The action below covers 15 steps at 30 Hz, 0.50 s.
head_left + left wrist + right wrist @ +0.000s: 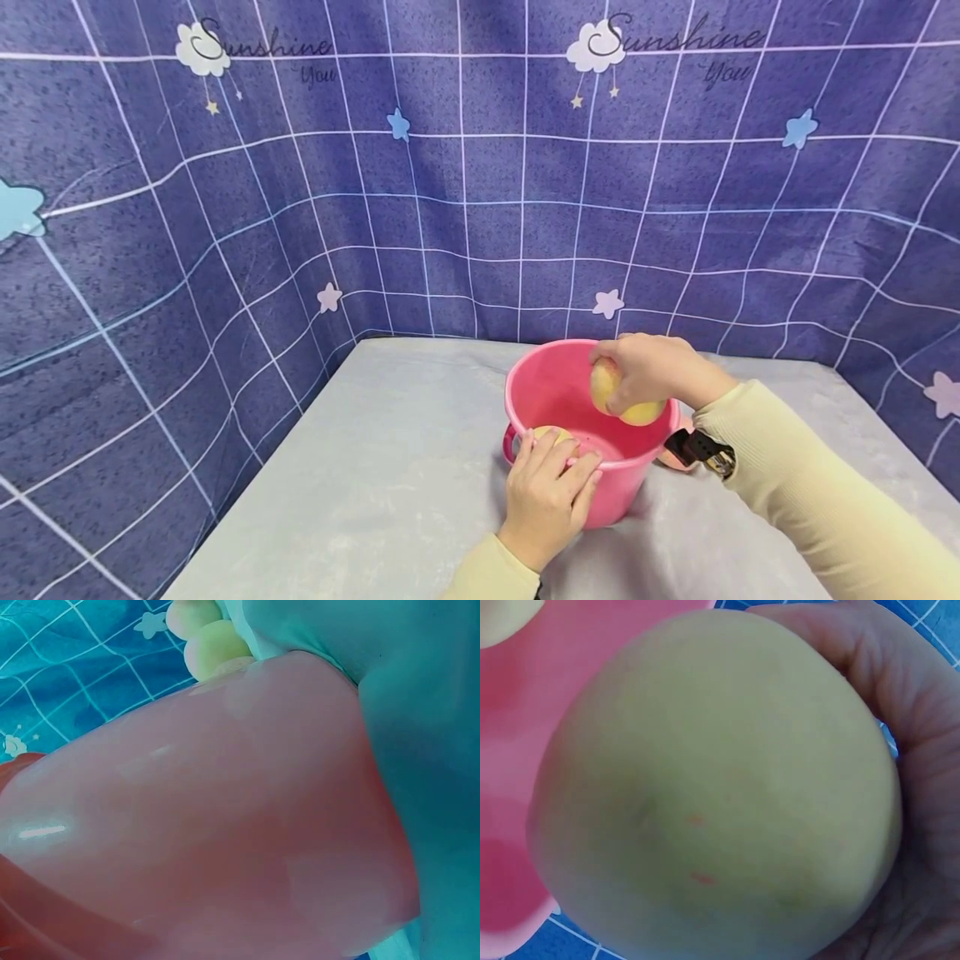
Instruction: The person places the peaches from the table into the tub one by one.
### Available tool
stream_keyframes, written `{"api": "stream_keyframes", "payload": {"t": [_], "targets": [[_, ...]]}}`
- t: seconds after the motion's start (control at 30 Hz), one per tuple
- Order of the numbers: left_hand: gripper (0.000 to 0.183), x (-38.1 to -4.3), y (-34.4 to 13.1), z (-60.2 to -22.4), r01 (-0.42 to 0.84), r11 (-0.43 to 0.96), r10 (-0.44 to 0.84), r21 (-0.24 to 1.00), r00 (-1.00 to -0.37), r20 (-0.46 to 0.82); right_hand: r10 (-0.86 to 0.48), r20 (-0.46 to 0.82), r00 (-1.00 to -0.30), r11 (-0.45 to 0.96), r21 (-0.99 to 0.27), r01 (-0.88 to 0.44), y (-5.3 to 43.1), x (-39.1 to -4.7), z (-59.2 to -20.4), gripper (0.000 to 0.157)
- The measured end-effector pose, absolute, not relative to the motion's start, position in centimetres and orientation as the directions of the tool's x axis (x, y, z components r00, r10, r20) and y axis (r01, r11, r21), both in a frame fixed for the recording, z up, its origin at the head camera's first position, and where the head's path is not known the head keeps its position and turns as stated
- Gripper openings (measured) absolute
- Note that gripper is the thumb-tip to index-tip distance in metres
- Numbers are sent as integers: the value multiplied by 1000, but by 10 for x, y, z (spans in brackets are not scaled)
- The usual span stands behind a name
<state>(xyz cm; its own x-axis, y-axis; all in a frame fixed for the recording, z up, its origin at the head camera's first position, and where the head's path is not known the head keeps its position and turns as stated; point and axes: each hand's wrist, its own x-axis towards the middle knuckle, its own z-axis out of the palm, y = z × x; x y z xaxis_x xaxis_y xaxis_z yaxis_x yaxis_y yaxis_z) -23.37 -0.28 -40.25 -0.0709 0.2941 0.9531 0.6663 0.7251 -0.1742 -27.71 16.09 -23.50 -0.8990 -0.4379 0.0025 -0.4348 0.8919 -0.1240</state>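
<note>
A pink bucket (622,492) stands upright on a pale cloth-covered table. My left hand (547,500) grips its near rim, fingers curled over the edge. Just behind those fingertips shows a yellowish peach (555,433); whether the hand holds it too is unclear. Over the bucket's opening, my right hand (667,367) grips a pale yellow peach (603,385) from above, the thumb across it. That peach (712,787) fills most of the right wrist view. The bucket's outer wall (195,810) covers much of the left wrist view, where no left fingers appear.
Several more peaches (214,649) lie beside the bucket in the left wrist view. A dark wrist strap (701,450) circles the right wrist. The grey-white tabletop (360,467) extends left of the bucket, and a blue gridded curtain (480,192) hangs behind.
</note>
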Motion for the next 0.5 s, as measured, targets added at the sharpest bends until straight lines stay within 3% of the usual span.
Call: {"api": "stream_keyframes", "payload": {"t": [0.5], "targets": [[29,-235,-3,-403,662,727,296,-185,-59,953,-466,-39,-884,884,-53,-464,151,-280,-231,49]]}}
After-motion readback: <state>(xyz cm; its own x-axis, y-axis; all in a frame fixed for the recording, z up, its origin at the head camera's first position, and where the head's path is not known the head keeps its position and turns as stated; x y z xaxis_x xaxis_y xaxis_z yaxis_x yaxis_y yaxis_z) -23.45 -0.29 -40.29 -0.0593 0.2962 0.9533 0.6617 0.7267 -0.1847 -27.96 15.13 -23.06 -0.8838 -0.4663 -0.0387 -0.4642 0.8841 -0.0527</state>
